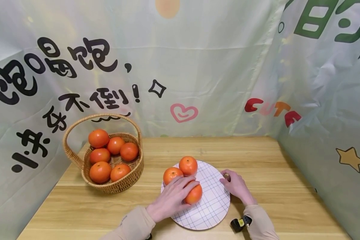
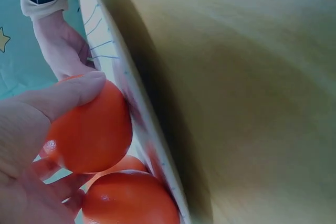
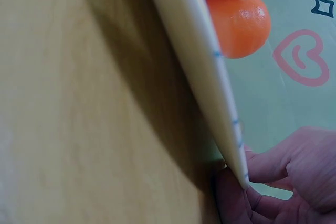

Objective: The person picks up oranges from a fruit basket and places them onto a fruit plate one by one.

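My left hand (image 1: 174, 196) lies over an orange (image 1: 194, 194) on a round white plate (image 1: 211, 208) with blue grid lines. In the left wrist view its thumb curves over the near side of that orange (image 2: 97, 129), and its fingers are on the far side. Two more oranges, a back one (image 1: 188, 165) and a left one (image 1: 172, 175), sit together on the plate just beyond the fingertips. At the plate's right edge, my right hand (image 1: 237, 187) pinches the rim (image 3: 231, 124), thumb on the upper face and fingers below.
A wicker basket (image 1: 112, 189) with a tall handle stands on the left of the wooden table (image 1: 252, 153), holding several oranges (image 1: 100, 172). Printed cloth (image 1: 210, 83) hangs behind and at both sides. A small black device (image 1: 238, 225) is at the right wrist.
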Tool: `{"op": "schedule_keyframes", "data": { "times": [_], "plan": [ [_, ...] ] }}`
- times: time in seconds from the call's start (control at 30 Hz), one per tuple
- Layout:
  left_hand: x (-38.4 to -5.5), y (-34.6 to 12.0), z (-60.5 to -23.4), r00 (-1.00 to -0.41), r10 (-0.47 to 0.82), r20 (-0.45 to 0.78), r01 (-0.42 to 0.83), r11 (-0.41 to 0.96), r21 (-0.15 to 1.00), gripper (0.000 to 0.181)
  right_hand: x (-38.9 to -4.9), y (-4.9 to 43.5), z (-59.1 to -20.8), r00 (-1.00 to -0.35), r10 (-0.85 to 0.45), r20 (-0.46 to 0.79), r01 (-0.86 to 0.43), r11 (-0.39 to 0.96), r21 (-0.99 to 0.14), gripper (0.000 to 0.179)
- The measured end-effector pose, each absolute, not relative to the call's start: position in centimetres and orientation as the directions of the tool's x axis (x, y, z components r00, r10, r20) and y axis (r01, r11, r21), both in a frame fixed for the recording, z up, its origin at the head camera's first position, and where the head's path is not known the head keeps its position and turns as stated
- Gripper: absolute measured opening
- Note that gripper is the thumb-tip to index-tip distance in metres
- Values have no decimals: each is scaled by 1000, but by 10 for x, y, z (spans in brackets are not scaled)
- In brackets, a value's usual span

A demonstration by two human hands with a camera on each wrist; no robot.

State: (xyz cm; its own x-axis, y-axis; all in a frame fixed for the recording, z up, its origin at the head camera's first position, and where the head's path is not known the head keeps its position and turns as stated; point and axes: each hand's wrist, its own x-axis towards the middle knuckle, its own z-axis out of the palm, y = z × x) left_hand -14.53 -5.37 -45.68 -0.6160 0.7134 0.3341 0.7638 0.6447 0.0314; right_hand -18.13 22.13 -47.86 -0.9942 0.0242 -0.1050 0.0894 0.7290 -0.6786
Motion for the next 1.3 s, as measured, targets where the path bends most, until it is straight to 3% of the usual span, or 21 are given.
{"op": "schedule_keyframes", "data": {
  "times": [0.43, 0.73, 1.3],
  "plan": [
    [-147, -56, -459, -597, 711, 373, 774, 632, 33, 69, -181, 221, -478, -994, 21, -103, 85, 732, -676, 28],
    [-150, -60, -461, -542, 735, 408, 804, 595, -4, 66, -181, 221, -477, -994, 21, -105, 87, 726, -682, 27],
    [-155, -57, -463, -553, 705, 443, 766, 640, -62, 68, -181, 221, -478, -994, 29, -108, 95, 726, -681, 27]
  ]
}}
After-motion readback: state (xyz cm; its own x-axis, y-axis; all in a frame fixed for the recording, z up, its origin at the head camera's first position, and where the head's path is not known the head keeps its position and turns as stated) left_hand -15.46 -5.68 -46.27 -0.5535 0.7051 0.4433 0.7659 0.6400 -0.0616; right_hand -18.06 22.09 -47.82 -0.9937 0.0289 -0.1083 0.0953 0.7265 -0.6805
